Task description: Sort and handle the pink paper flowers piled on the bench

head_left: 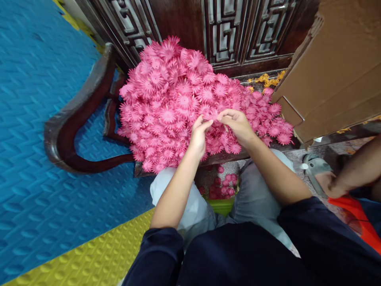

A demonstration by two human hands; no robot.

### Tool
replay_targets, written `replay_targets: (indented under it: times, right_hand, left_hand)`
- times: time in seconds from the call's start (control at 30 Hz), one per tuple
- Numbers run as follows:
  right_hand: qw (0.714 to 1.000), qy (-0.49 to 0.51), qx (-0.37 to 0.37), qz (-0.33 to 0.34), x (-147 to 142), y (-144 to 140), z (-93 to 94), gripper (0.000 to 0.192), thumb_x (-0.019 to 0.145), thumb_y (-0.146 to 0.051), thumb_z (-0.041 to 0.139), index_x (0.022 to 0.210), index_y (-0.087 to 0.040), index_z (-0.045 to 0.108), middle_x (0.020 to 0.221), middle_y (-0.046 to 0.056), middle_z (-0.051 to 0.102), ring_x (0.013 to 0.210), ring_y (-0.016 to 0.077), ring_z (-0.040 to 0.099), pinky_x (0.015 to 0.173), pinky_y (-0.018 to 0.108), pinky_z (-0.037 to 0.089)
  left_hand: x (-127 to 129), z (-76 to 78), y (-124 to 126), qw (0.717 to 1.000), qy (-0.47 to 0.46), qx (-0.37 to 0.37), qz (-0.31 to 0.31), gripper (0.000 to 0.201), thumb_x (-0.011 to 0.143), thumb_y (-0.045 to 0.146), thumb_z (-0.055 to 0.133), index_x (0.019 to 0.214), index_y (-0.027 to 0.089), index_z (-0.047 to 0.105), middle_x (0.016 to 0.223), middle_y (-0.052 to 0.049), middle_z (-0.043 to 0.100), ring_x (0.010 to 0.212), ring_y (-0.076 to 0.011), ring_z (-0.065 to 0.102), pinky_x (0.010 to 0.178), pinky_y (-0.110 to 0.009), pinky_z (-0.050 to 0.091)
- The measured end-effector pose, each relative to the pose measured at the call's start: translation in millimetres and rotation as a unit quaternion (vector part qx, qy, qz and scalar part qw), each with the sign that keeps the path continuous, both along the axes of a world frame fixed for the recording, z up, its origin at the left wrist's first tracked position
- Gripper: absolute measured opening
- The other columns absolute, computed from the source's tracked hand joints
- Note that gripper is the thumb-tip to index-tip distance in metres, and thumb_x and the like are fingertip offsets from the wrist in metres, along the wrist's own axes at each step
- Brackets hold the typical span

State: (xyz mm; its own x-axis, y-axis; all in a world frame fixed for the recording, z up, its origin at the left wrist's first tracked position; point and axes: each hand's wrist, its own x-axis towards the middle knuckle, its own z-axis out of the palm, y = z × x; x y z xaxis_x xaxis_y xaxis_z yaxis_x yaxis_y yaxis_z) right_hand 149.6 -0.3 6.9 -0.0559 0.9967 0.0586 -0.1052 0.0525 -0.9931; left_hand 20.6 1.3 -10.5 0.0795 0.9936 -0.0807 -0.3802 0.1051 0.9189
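My left hand point(199, 135) and my right hand point(237, 124) meet over a large heap of pink artificial flowers point(166, 116). Between the thumb and fingers of both hands a pink flower point(214, 117) is pinched. Its edges blend into the blooms behind it, so its outline is hard to make out. The heap spreads over a dark wooden bench seat point(216, 159), highest at the left and thinning to the right.
A curved wooden armrest point(89, 93) bounds the left, beside a blue padded mat point(35, 131). A cardboard box point(336, 67) stands at right. Below, a green container point(222, 205) sits near more pink flowers point(228, 184). Another person's sandalled foot point(320, 176) is at right.
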Motion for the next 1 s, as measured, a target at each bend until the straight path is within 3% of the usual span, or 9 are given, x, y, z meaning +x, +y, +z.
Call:
replay_targets:
  times: [0.17,0.4,0.67,0.8,1.0]
  right_hand:
    - [0.997,-0.07,0.036,0.023,7.8,1.2,0.8,0.017,0.065,-0.031,0.069,0.065,-0.017,0.058,0.048,-0.008,0.038,0.047,0.005,0.029,0.047,0.023,0.024]
    - [0.994,-0.098,0.05,0.024,9.1,0.7,4.7,0.016,0.064,-0.029,0.069,0.064,-0.017,0.059,0.051,-0.006,0.044,0.048,0.0052,0.031,0.05,0.023,0.028]
    - [0.998,-0.052,0.039,0.001,10.6,2.1,-2.2,0.033,0.063,-0.047,0.074,0.073,-0.018,0.061,0.055,-0.005,0.046,0.05,0.0059,0.034,0.047,0.022,0.025]
    - [0.999,-0.036,0.02,0.029,8.6,0.6,-2.0,0.036,0.062,-0.046,0.076,0.08,-0.018,0.061,0.057,-0.006,0.047,0.05,0.006,0.034,0.048,0.022,0.026]
    - [0.998,-0.023,0.005,0.051,0.9,-4.5,1.9,0.037,0.059,-0.044,0.078,0.069,-0.017,0.055,0.05,-0.009,0.035,0.047,0.004,0.027,0.047,0.022,0.02]
  left_hand:
    - [-8.7,5.1,5.4,0.998,0.037,0.018,-0.041,0.013,0.067,0.024,0.07,0.071,0.019,0.059,0.073,0.002,0.057,0.067,-0.0108,0.051,0.069,-0.024,0.041]
    - [-11.7,6.0,8.4,0.992,0.084,0.092,-0.031,0.021,0.064,0.029,0.077,0.065,0.018,0.06,0.07,0.002,0.057,0.07,-0.0114,0.052,0.074,-0.025,0.043]
    - [-8.2,0.4,8.4,0.999,0.019,0.035,-0.026,0.022,0.066,0.023,0.076,0.074,0.02,0.057,0.067,0.004,0.05,0.065,-0.0093,0.05,0.069,-0.023,0.041]
    - [-9.3,-0.7,9.2,0.998,-0.001,0.036,-0.042,0.023,0.068,0.026,0.075,0.074,0.02,0.054,0.069,0.003,0.048,0.068,-0.0101,0.049,0.071,-0.024,0.04]
    - [-9.0,-2.6,9.8,0.998,0.003,0.048,-0.042,0.022,0.07,0.03,0.074,0.078,0.021,0.056,0.069,0.003,0.043,0.065,-0.0108,0.046,0.067,-0.024,0.038]
